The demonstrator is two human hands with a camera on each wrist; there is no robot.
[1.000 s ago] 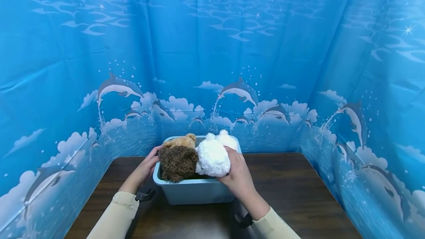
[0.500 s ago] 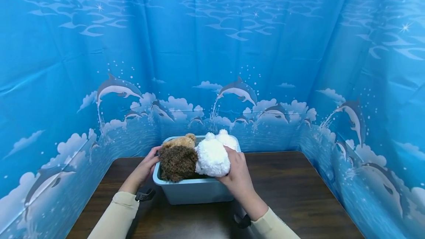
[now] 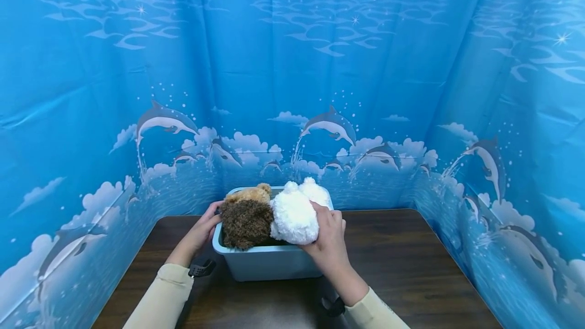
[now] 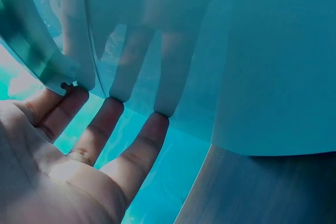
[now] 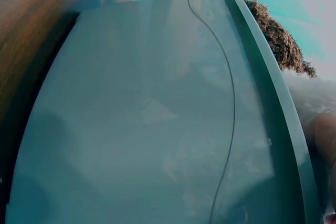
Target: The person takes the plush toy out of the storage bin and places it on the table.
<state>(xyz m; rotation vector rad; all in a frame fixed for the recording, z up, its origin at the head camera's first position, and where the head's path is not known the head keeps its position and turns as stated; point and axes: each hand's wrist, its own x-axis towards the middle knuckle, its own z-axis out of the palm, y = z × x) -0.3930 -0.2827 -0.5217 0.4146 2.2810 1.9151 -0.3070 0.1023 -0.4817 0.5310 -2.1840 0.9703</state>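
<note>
R hand [image 3: 328, 237]: thumb + fingers curled round white plush [image 3: 292, 217], firm-looking grip, palm on its right side. L hand [image 3: 198, 231]: fingers [image 4: 142, 150] spread, near straight, tips on outer wall of the bin [image 3: 274, 264] at its left end (L wrist cam shows it best; thumb pos. can't tell).

White plush sits front-right at bin's top, overlapping front rim in head view. Can't tell if it's lifted or resting on stuff below. More white fluff behind it, same toy or a 2nd one, unclear.

Dark brown plush [image 3: 247, 222] in bin, front-left, right up against white plush; tan plush [image 3: 249, 195] behind it, back-left. R wrist cam has brown + white fur showing past the rim.

Bin = pale blue-grey, upright on dark wood table [image 3: 411, 258]. Both arms: cream sleeves [image 3: 160, 296], black wristbands [image 3: 202, 268]. Bkgd: blue curtain [image 3: 292, 65] w/ dolphins, clouds + waves, round back & sides.
</note>
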